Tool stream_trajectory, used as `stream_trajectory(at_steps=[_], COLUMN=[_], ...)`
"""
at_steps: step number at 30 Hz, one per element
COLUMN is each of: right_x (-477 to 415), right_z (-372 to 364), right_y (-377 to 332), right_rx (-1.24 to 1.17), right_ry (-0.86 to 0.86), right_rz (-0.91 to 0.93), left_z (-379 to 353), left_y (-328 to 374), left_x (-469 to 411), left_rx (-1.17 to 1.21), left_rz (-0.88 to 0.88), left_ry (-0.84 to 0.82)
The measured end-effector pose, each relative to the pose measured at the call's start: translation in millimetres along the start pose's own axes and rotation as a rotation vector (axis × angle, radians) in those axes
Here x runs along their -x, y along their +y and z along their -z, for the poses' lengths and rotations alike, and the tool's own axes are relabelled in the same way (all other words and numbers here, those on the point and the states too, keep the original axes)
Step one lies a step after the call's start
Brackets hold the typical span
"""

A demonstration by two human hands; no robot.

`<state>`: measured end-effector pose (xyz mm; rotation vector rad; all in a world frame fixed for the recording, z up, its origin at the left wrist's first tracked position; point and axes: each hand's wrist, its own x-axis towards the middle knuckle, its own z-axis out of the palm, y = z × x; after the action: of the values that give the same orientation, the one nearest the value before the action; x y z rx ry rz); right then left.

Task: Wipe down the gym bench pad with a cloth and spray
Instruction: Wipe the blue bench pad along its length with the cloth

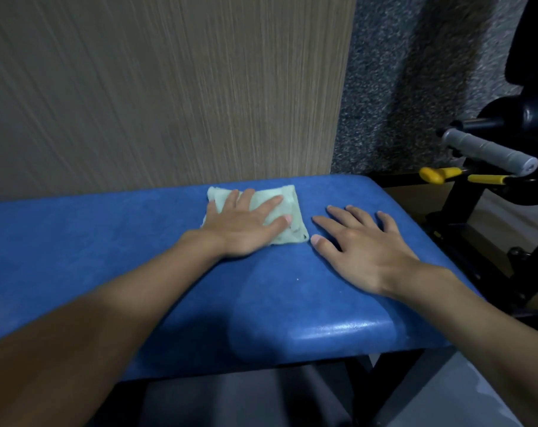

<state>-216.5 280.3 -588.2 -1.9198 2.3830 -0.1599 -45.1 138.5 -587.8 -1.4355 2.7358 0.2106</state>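
The blue bench pad (107,257) runs across the view from left to right. A pale green folded cloth (292,208) lies on it near the far edge. My left hand (246,226) lies flat on the cloth, fingers spread, pressing it against the pad. My right hand (360,245) rests flat on the bare pad just right of the cloth, fingers apart, holding nothing. No spray bottle is in view.
A wood-grain panel (169,87) stands right behind the pad. At the right is a black gym machine frame (464,211) with a grey grip handle (489,151) and yellow levers (437,174). The pad's right end and near edge drop off to the floor.
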Motion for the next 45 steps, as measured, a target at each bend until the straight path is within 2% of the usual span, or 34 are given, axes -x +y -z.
stream_trajectory(at_steps=[4, 9, 13, 24, 29, 33, 45], right_x=[0, -1, 0, 2, 3, 0, -2], right_z=[-2, -2, -1, 1, 9, 6, -5], right_y=[0, 1, 1, 0, -9, -13, -11], right_rx=[0.001, -0.006, -0.011, -0.009, 0.198, 0.005, 0.037], right_ry=[0.009, 0.011, 0.011, -0.009, 0.01, -0.048, -0.017], right_rz=[0.008, 0.0, -0.003, -0.008, 0.002, -0.001, 0.005], left_z=[14, 17, 8, -15, -17, -16, 14], left_y=[-10, -10, -6, 18, 28, 27, -22], left_x=[-54, -63, -32, 120, 147, 129, -48], left_rx=[0.019, 0.029, 0.011, -0.035, -0.097, -0.024, -0.003], left_rz=[0.033, 0.045, 0.015, -0.052, -0.046, -0.009, 0.091], left_ry=[0.011, 0.019, -0.005, 0.009, 0.111, -0.001, -0.034])
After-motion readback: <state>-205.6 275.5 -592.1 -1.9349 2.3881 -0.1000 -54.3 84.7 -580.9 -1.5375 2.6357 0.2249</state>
